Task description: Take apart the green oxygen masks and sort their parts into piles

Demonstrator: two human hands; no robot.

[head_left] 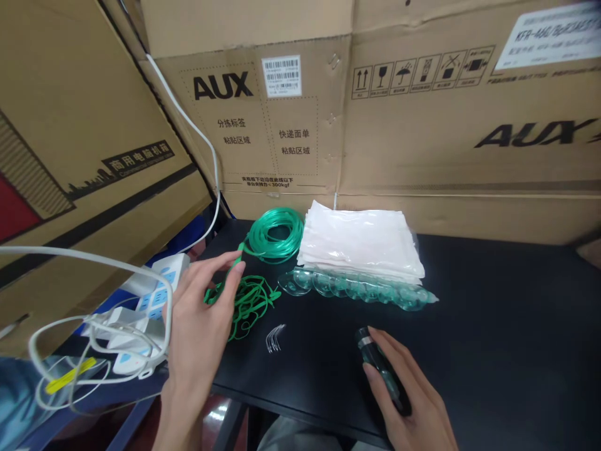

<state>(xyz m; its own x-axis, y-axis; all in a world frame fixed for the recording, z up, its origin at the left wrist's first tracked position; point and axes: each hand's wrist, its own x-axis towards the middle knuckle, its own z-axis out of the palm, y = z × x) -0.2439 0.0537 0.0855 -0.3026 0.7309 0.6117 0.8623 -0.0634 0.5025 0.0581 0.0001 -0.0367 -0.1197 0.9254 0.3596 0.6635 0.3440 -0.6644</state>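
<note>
My left hand (206,300) is closed, thumb and index finger pinching a thin green strap (240,248) at its upper end. Under and beside those fingers lies a tangle of green straps (253,300) on the black table. My right hand (408,388) is wrapped round a dark cylindrical tool with a silver ring (382,369), low over the table; its exact kind is not clear. Several thin, curved, shiny strips (275,338) lie between my hands. Behind them a row of nested clear green plastic masks (361,289) lies on its side.
A coil of clear green tubing (276,235) and a stack of white plastic-wrapped packets (361,241) are at the back of the table (507,351). Large cardboard boxes (282,138) wall off the back and left. White power strips (154,294) with looping cables crowd the left edge.
</note>
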